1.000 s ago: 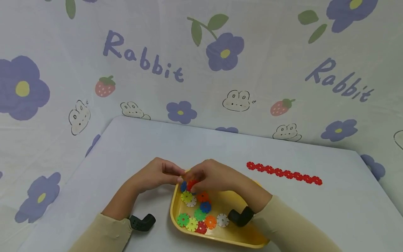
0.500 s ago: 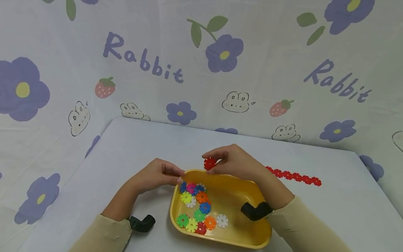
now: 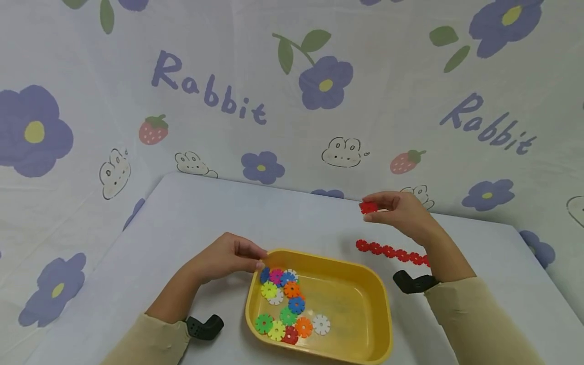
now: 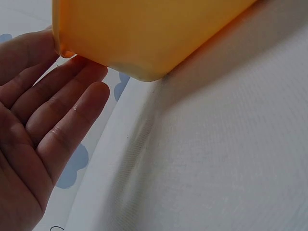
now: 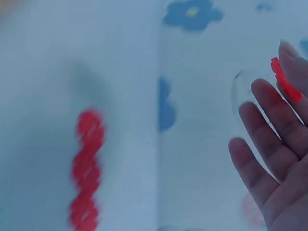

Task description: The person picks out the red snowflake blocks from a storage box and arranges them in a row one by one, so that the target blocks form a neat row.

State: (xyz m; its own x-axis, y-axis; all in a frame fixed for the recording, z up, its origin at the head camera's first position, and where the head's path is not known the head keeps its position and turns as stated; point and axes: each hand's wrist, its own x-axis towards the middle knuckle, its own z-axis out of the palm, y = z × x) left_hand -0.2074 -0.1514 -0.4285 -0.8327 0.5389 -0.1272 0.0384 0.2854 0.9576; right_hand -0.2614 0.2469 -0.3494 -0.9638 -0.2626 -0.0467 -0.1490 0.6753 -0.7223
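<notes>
Between thumb and fingertips my right hand (image 3: 406,215) pinches a red notched snowflake disc (image 3: 368,208), raised above the back of the table. In the right wrist view that disc (image 5: 286,81) shows nearly edge-on, with the other fingers spread loosely. Below lies a row of linked red discs (image 3: 389,251), its right end hidden by my forearm. My left hand (image 3: 225,259) grips the far left corner of a yellow tray (image 3: 342,304); the left wrist view shows its thumb and fingers at the rim (image 4: 58,29). Loose discs of several colours, such as an orange disc (image 3: 292,289), lie in the tray's left part.
The white table (image 3: 219,203) ends at the back against a printed fabric backdrop (image 3: 292,111). Black wrist cameras sit at the left cuff (image 3: 206,327) and at the right cuff (image 3: 414,282).
My right hand has lifted a red disc out of the tray and carried it right and back, over the red row. My left hand stays at the tray's corner.
</notes>
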